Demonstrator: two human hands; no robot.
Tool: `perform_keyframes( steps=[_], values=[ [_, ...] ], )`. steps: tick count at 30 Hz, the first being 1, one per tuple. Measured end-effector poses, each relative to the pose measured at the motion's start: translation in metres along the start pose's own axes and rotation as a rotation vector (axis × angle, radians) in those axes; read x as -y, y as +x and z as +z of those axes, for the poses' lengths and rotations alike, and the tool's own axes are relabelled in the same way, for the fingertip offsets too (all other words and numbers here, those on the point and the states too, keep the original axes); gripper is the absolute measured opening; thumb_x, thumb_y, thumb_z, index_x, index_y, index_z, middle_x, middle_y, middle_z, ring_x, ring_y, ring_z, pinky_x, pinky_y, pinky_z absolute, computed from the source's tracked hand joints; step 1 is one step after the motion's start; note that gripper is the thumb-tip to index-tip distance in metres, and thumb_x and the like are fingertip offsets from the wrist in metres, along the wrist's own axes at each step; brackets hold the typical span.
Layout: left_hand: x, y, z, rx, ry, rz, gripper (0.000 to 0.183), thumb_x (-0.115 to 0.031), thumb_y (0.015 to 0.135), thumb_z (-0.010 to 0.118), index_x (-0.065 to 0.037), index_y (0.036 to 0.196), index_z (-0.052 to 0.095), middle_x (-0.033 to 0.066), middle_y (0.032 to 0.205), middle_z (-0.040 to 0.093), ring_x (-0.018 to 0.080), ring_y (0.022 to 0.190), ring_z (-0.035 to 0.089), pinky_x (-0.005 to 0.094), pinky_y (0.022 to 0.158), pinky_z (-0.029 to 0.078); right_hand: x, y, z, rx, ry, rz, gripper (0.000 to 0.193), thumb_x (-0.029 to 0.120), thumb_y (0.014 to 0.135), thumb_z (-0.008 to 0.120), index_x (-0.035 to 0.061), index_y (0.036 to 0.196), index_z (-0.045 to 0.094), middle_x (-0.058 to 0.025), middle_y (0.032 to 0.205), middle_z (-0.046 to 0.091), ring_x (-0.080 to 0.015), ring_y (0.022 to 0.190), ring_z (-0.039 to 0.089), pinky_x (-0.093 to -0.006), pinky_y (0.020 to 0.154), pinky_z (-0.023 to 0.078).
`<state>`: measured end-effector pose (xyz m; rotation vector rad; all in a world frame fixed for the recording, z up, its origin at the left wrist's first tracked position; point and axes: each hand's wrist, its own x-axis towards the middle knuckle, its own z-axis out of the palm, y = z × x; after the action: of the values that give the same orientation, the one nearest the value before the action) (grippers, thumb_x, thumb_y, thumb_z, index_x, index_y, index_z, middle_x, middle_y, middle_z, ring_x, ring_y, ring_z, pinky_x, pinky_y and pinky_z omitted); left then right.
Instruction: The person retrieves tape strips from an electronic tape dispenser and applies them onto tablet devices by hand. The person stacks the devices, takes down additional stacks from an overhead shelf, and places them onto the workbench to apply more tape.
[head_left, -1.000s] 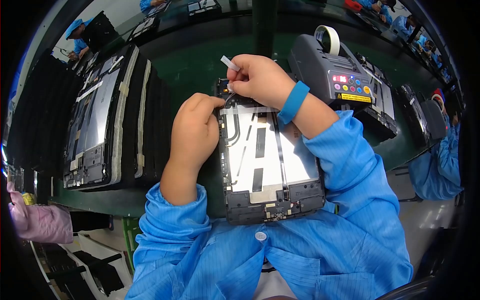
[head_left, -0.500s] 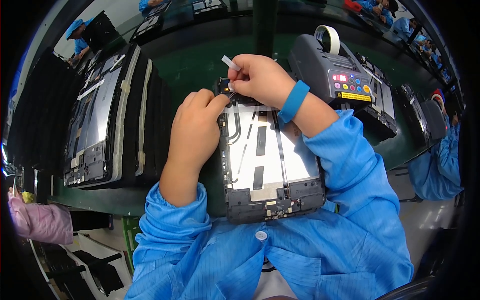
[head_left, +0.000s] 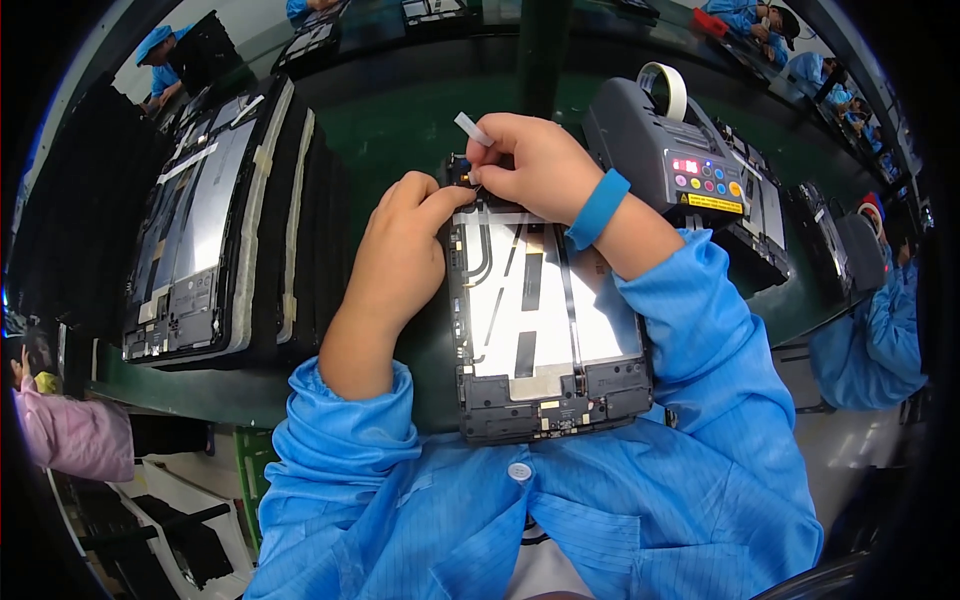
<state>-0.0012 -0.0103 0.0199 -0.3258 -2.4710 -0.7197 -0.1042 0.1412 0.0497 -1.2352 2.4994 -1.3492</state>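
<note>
An opened tablet (head_left: 550, 300), with a silvery inner plate and black parts along its ends, lies in front of me with its near end by my jacket. My left hand (head_left: 400, 240) grips its upper left edge, fingers curled and thumb reaching in at the top. Over the tablet's far end, my right hand (head_left: 535, 165) is closed in a pinch, its fingertips down at the small parts there. A short white tape strip (head_left: 471, 128) sticks out from between its fingers. What lies under the fingertips is mostly hidden.
A grey tape dispenser (head_left: 655, 145) with lit buttons and a tape roll stands at the right, more tablets (head_left: 755, 215) behind it. Opened tablets (head_left: 190, 240) are stacked with dark layers at the left. The green tabletop (head_left: 400, 120) runs between. Other people work around.
The view has shifted slightly. Both hands stay at the tablet's far end, and the right hand's pinch and the white strip have barely moved against it.
</note>
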Motion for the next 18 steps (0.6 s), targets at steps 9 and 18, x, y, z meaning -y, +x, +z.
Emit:
perform_keyframes(
  steps=[9, 18],
  values=[
    [0.0044, -0.0018, -0.0001, -0.003, -0.123, -0.053, 0.035, 0.011, 0.071, 0.052, -0.003, 0.1, 0.066, 0.0123, 0.088, 0.052, 0.0304, 0.086, 0.054, 0.0367, 0.078, 0.045, 0.0011, 0.0009, -0.0007, 0.022, 0.018, 0.021, 0.01, 0.003, 0.079, 0.064, 0.0002, 0.086, 0.058, -0.0047, 0.074, 0.06, -0.0108, 0.069, 0.057, -0.0247, 0.065, 0.049],
    [0.0019, -0.001, 0.0005, 0.006, -0.11, -0.05, 0.039, 0.012, 0.07, 0.052, -0.006, 0.102, 0.066, 0.0125, 0.087, 0.051, 0.0303, 0.086, 0.054, 0.0365, 0.078, 0.045, -0.0055, 0.0038, 0.0014, 0.006, 0.142, 0.092, 0.013, 0.005, 0.076, 0.064, 0.0011, 0.088, 0.061, -0.0077, 0.074, 0.062, -0.0151, 0.063, 0.06, -0.0265, 0.055, 0.051]
  ],
)
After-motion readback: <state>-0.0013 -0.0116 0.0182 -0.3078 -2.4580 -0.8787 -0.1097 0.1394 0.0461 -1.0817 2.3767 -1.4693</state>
